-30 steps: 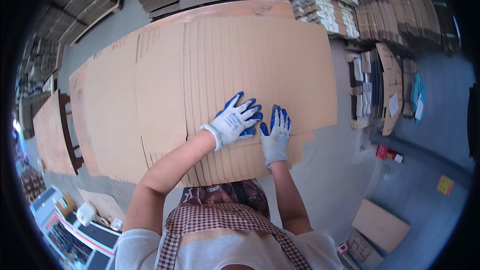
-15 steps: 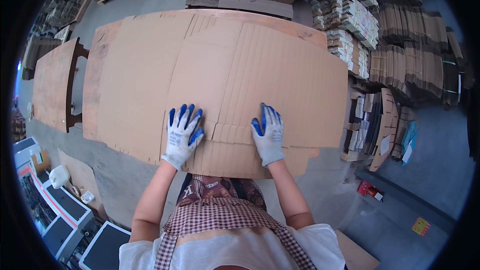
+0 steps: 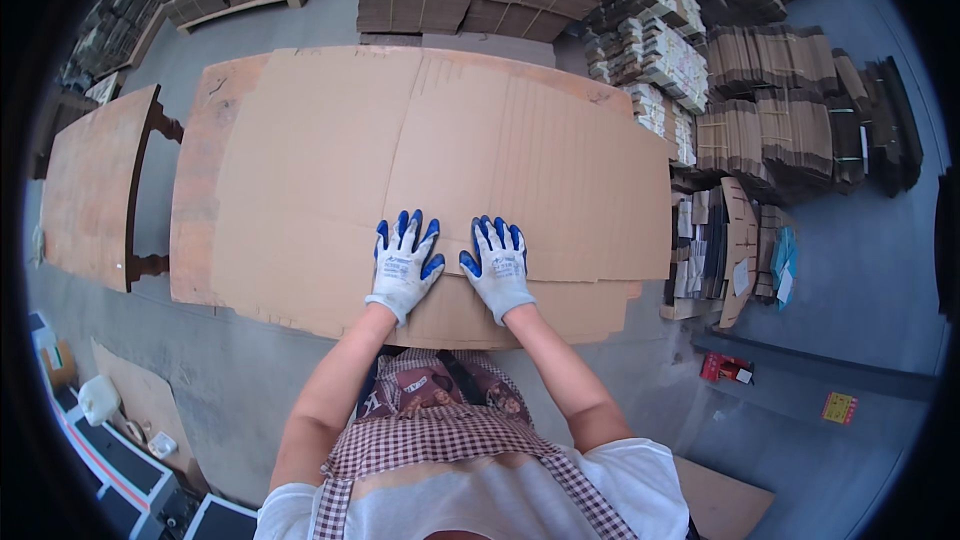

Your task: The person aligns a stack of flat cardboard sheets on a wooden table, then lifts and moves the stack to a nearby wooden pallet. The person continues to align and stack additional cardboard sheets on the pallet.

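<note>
While l. hand (image 3: 402, 274) & r. hand (image 3: 497, 271) appear to rest palm-down on it, the cardboard (image 3: 310, 155) lies flat on the wooden surface (image 3: 194, 240), near edge close to the apron (image 3: 430, 432). Hands side by side, apart; fingers (image 3: 415, 232) of both spread wide, nothing gripped. Step in hand, in insp.'s judgement: pressing or smoothing the cardboard. Next move, as judged, calls for even pressure w/ both palms, sheet kept steady. Actual force: can't tell.
</note>
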### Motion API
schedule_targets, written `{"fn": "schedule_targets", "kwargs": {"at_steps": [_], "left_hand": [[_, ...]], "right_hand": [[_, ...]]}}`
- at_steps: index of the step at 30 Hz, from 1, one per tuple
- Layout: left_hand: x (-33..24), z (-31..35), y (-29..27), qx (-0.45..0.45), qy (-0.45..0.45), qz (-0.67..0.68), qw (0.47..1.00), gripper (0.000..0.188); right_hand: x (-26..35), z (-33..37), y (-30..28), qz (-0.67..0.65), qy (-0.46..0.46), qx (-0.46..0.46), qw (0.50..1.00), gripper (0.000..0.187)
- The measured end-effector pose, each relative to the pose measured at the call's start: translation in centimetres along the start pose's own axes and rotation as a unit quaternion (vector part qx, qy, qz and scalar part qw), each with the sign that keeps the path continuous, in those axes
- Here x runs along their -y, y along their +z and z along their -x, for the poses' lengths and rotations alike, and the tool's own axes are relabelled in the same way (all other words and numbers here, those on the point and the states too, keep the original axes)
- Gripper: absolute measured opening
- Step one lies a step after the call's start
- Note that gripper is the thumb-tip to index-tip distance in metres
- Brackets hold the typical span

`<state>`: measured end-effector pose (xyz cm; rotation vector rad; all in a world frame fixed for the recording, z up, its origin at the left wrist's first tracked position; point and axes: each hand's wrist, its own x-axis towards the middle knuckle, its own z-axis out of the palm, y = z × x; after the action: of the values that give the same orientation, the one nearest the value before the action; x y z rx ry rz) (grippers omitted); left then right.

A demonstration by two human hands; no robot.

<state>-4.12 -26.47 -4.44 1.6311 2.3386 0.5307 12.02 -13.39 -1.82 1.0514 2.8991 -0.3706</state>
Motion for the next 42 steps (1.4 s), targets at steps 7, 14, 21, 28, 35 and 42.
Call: {"fn": "schedule_targets", "kwargs": {"at_steps": [7, 14, 21, 28, 35, 42], "left_hand": [[1.0, 0.3, -0.1, -0.003, 0.033, 0.006, 0.999, 0.068], [2.1, 1.1, -0.7, 0.021, 0.046, 0.001, 0.999, 0.075], [0.9, 0.9, -1.2, 0.076, 0.057, -0.034, 0.995, 0.09], [0.5, -0.2, -0.8, 0.084, 0.045, -0.052, 0.994, 0.089], [0.2, 3.0, -4.5, 0.069, 0.063, 0.003, 0.996, 0.083], [7.7, 21.6, -10.0, -0.135, -0.115, 0.174, 0.969, 0.039]], "right_hand": [[-0.1, -2.2, 2.9, -0.024, -0.006, -0.064, 0.998, 0.065], [0.3, -3.9, 3.5, -0.077, 0.006, -0.096, 0.992, 0.069], [-1.6, -4.4, 3.7, -0.117, 0.021, -0.069, 0.99, 0.07], [-1.9, -5.2, 3.2, -0.077, 0.007, -0.087, 0.993, 0.065], [0.6, -2.9, 0.3, -0.069, -0.008, -0.07, 0.995, 0.064], [1.9, -3.3, -1.8, -0.065, 0.015, -0.108, 0.992, 0.066]]}}
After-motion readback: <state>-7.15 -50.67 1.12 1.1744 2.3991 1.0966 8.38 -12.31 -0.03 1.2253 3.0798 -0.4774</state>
